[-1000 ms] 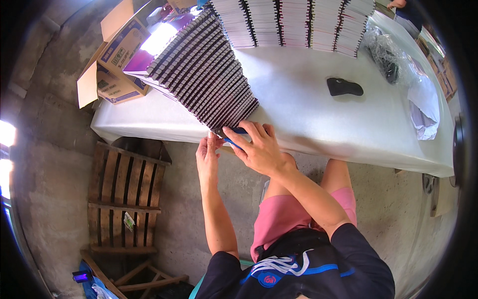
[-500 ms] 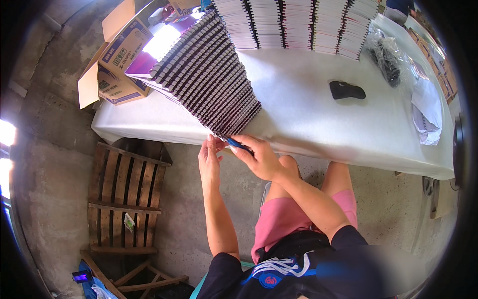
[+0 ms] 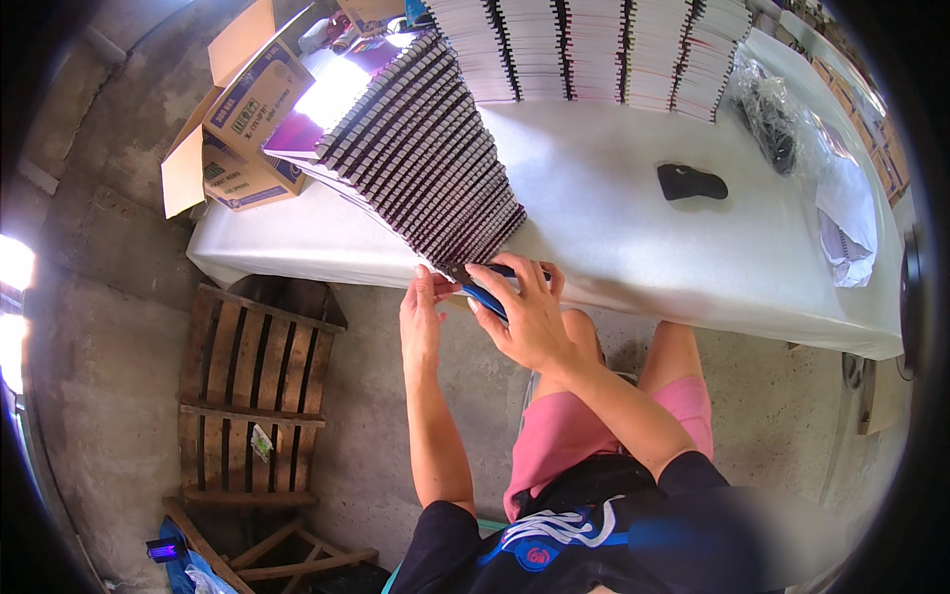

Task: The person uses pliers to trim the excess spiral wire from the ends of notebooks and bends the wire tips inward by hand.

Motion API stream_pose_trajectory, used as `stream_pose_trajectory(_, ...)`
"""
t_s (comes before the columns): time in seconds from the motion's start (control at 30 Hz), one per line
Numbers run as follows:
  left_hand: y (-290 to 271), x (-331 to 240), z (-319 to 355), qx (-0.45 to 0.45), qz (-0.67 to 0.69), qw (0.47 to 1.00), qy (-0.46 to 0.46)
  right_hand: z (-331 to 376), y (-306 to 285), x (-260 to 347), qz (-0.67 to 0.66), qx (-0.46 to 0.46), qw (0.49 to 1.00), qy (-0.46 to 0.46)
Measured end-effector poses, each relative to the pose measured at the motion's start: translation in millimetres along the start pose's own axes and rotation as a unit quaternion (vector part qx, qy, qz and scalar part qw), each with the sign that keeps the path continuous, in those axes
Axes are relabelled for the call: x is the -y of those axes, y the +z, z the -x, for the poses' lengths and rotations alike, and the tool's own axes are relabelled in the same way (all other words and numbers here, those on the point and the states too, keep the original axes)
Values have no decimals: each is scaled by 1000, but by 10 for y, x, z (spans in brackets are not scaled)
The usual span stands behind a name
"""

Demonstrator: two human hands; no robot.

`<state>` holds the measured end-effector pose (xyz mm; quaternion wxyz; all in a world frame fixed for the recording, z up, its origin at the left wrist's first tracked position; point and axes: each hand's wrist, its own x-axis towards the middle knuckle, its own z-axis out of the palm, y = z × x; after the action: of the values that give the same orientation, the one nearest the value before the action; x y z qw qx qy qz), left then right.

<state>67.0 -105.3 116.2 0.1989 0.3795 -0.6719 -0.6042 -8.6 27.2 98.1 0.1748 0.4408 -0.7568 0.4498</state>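
A tall stack of spiral-bound books leans toward me near the table's front edge, dark coil spines facing me. My right hand grips blue-handled pliers, handles spread apart, their dark jaws at the bottom front corner of the stack. Close beside those jaws, my left hand has its thumb and fingertips closed at the end of the lowest spine. Whatever lies between the left fingertips is too small to make out.
The stack stands on a white-covered table. Behind it are more bound books. At the right lie a black object and clear plastic wrapping. An open cardboard box is at the left, above a wooden pallet on the floor.
The pliers' handles have spread apart, and my right fingers have opened out along with them. My left hand stays at the stack's corner, nearly unmoved.
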Motion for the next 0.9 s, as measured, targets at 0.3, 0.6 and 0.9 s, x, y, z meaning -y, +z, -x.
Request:
stream_pose_trajectory(0.3, -15, -34, 10, 10, -19, 1000, -4, -80, -55, 25, 15, -2, 1000, -18)
stream_pose_trajectory(0.6, 4, -4, -17, 13, -27, 1000, 5, -136, -13, -93, -297, 146, 935, 127)
stream_pose_trajectory(0.9, -13, -41, 10, 21, -21, 1000, -6, -102, -138, -2, -72, 21, 997, 20)
